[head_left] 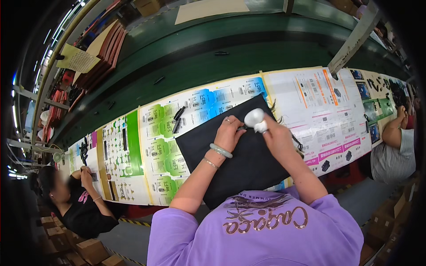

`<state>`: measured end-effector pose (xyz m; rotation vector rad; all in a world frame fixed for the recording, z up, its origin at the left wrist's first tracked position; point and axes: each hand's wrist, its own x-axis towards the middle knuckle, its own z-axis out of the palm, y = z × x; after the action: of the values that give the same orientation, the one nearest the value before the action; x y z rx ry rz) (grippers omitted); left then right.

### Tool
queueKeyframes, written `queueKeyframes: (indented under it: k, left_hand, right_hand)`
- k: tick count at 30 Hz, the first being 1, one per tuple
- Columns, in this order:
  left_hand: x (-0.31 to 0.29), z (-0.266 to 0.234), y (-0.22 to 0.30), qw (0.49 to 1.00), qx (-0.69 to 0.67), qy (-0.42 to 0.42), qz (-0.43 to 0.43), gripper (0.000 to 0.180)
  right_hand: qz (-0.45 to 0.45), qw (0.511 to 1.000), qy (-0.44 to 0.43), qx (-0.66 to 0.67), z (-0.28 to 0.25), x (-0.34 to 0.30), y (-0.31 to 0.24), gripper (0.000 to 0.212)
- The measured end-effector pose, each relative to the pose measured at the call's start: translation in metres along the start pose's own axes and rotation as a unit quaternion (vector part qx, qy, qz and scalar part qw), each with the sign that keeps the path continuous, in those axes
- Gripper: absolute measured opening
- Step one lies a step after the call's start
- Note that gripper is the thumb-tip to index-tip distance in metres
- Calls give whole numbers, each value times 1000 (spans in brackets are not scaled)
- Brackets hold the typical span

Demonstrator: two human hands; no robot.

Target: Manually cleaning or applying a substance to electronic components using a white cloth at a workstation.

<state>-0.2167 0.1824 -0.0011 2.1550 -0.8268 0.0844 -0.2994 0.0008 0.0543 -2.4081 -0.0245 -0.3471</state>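
A black sheet (230, 170) lies on the bench in front of me, and both of my hands are over it. My right hand (278, 137) is closed on a soft white wad (254, 119), perhaps cloth or cotton. Close beside it, my left hand (228, 133) pinches a small dark piece (243, 128), too small to name. The wad is right by this piece, but I cannot tell whether they touch. Left of the sheet lie a few slim black parts (178, 119). A dark looped cord (298, 142) shows past my right wrist.
Printed sheets (319, 106) cover the bench. Beyond it runs a green conveyor belt (186, 62) with scattered black parts. A metal post (355, 37) rises at the far right. Co-workers sit at left (84, 199) and right (392, 150). Cardboard boxes (92, 251) stand on the floor.
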Motion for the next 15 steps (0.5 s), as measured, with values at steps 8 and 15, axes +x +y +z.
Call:
queueKeyframes:
  k: [8, 15]
  left_hand:
    - [81, -36, -58, 995, 101, 20, 20, 17]
    - [179, -94, -168, 935, 332, 73, -99, 26]
  right_hand:
    - [89, 993, -81, -1, 6, 7, 30, 42]
    - [93, 990, -98, -26, 11, 5, 28, 42]
